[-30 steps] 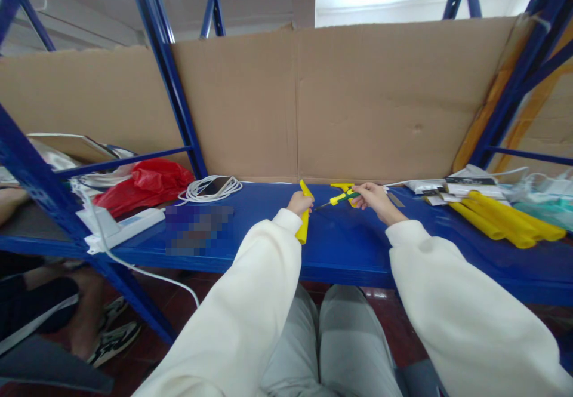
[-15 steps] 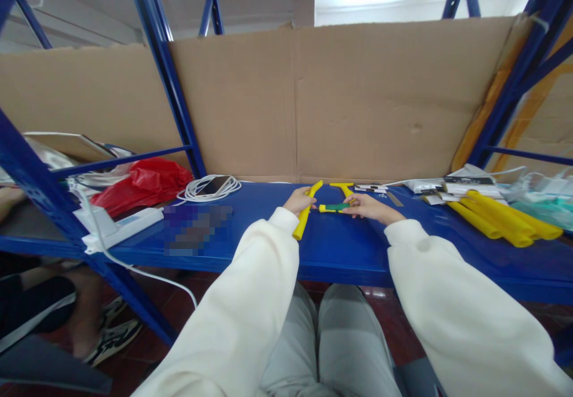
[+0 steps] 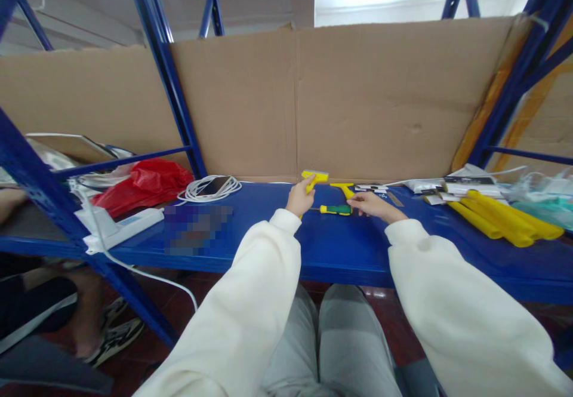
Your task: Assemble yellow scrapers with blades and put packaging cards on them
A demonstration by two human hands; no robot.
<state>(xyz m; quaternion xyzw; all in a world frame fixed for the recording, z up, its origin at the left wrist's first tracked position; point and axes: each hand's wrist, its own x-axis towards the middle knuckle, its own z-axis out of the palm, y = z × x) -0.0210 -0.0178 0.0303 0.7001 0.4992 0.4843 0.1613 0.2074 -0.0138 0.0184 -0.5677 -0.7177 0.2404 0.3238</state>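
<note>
Gripping a yellow T-headed tool [image 3: 317, 177] at mid-frame with the left hand [image 3: 299, 199], fingers wrapped round its handle! And with the right hand [image 3: 370, 204] at the butt of a green-handled screwdriver [image 3: 338, 210], cannot tell if pinching or merely touching. Working above a blue shelf top [image 3: 344, 254], facing brown cardboard [image 3: 389, 98], bright light [image 3: 403, 3] upper right.

One head-worn view, forward and down

From above the wearer's lap [image 3: 347, 331], the single camera looks between near sleeves [image 3: 244, 295] across the table [image 3: 344, 251] to upright cardboard [image 3: 385, 98], with left hand [image 3: 297, 199] and right hand [image 3: 372, 205] around mid-view.
</note>
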